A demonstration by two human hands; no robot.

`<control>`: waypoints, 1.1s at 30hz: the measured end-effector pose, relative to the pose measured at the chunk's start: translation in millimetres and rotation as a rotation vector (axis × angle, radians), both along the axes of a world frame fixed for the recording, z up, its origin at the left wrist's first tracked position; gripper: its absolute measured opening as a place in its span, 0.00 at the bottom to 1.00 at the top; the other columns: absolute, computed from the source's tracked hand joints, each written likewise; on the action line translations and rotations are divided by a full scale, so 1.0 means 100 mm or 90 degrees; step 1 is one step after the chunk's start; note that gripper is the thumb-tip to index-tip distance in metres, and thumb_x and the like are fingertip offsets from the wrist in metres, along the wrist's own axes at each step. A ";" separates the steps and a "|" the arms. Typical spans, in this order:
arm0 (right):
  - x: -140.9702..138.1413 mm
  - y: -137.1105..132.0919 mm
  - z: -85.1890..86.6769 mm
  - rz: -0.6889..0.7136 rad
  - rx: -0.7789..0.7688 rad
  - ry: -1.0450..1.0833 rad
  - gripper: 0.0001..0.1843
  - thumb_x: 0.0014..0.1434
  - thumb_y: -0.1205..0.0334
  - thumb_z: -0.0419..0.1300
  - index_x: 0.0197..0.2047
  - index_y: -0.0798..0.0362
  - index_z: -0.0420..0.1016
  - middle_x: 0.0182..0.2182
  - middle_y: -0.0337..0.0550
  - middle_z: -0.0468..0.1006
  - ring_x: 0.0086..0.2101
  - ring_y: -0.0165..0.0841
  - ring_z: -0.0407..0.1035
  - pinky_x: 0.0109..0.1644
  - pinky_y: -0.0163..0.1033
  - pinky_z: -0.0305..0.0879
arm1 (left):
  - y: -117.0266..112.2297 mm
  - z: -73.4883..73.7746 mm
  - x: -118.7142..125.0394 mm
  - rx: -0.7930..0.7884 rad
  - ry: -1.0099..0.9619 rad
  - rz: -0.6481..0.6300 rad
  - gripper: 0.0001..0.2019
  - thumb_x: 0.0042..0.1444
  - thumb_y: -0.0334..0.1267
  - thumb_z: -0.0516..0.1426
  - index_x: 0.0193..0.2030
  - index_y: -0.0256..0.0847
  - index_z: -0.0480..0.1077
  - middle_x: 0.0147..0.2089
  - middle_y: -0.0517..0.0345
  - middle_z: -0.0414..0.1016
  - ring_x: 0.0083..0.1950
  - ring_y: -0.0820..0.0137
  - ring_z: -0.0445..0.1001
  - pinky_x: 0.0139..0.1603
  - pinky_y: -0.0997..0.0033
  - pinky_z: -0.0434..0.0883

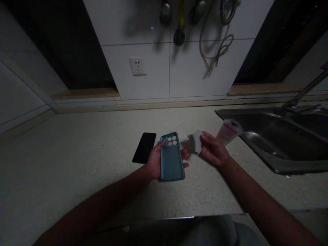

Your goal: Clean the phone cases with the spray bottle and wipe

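Note:
My left hand (155, 160) grips a teal phone case (171, 157) above the pale countertop (77, 160), thumb on its left edge and fingertips showing at its right edge. The case shows several round camera cut-outs near its top. My right hand (212, 149) pinches a small white wipe or cloth (196, 140) just right of the case. A black phone (144, 147) lies flat on the counter, left of the case and close to my left thumb.
A white tube with red print (229, 131) lies by the steel sink (271, 136) at the right, with a tap (302, 94) above it. A wall socket (137, 66) and hanging utensils and cord (217, 41) are on the tiled back wall.

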State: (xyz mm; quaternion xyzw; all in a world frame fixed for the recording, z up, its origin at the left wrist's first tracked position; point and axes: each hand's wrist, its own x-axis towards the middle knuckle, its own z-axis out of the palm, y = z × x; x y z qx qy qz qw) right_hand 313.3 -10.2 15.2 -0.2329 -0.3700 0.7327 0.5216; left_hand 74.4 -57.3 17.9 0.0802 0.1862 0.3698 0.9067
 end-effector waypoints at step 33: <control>-0.57 -0.56 0.07 0.025 0.817 -0.636 0.14 0.70 0.63 0.52 0.51 0.49 0.78 0.49 0.48 0.83 0.58 0.39 0.72 0.62 0.46 0.69 | 0.02 0.02 0.10 0.036 0.091 0.032 0.35 0.66 0.61 0.41 0.58 0.32 0.70 0.46 0.38 0.79 0.46 0.54 0.79 0.51 0.54 0.70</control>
